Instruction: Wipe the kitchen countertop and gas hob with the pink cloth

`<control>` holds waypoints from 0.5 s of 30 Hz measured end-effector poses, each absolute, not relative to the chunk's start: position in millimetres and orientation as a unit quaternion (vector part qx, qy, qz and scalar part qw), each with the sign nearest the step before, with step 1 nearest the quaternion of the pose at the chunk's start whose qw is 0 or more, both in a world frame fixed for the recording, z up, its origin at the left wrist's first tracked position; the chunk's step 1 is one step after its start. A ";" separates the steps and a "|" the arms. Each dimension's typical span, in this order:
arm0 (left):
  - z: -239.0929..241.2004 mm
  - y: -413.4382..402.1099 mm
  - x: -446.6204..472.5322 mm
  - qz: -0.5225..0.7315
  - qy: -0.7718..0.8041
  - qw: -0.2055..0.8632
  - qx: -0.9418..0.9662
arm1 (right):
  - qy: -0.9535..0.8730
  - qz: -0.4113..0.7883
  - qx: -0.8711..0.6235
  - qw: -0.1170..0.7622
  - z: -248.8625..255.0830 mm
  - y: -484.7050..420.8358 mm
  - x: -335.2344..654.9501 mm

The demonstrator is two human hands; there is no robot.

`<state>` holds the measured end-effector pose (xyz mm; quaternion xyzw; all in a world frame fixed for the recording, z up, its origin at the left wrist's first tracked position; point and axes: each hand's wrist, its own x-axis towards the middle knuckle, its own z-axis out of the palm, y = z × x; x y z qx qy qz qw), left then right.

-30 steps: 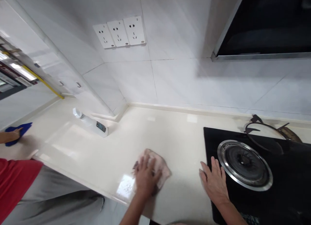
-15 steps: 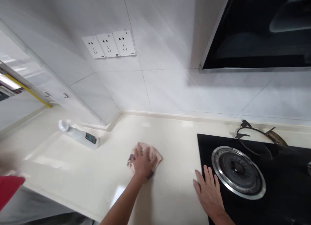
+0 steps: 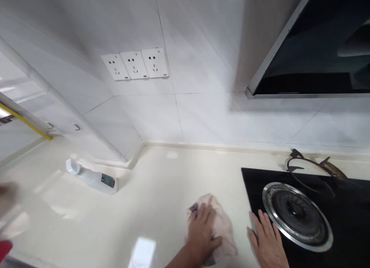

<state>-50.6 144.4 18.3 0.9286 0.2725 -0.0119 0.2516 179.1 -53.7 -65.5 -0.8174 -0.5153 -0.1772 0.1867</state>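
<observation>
Under my left hand [image 3: 202,231] a pale pink cloth [image 3: 227,231] with dark purple patches lies crumpled on the cream countertop [image 3: 162,183]. The fingers press down on the cloth and hold it against the surface. My right hand [image 3: 268,239] rests palm down at the left edge of the black glass cooktop [image 3: 254,187], fingers stretched out and thumb apart, with nothing in it. Its fingertips are beside the metal ring of the round burner [image 3: 299,216].
A white spray bottle [image 3: 94,180] lies on its side at left. A dark pan-support ring [image 3: 309,158] leans behind the burner. Overhead at right hangs a range hood [image 3: 315,56]; sockets [image 3: 134,64] are on the wall. Another person's blurred hand [image 3: 6,196] shows at far left.
My left hand has slid the cloth to the right and nearer to me, towards the cooktop. My right hand remains at the cooktop's edge. The view has shifted slightly.
</observation>
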 end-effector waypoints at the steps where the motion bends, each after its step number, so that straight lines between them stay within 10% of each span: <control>1: 18.9 160.4 -70.3 -0.006 0.328 0.225 0.917 | -0.514 -0.182 -0.819 0.180 -66.1 -52.8 178.2; 8: 34.4 301.3 -134.6 0.037 0.570 0.017 0.821 | -0.513 -0.190 -0.823 0.155 -67.1 -50.3 177.7; 15: 47.0 347.6 -15.6 0.012 0.531 0.041 0.846 | -0.505 -0.193 -0.827 0.152 -67.7 -48.7 178.7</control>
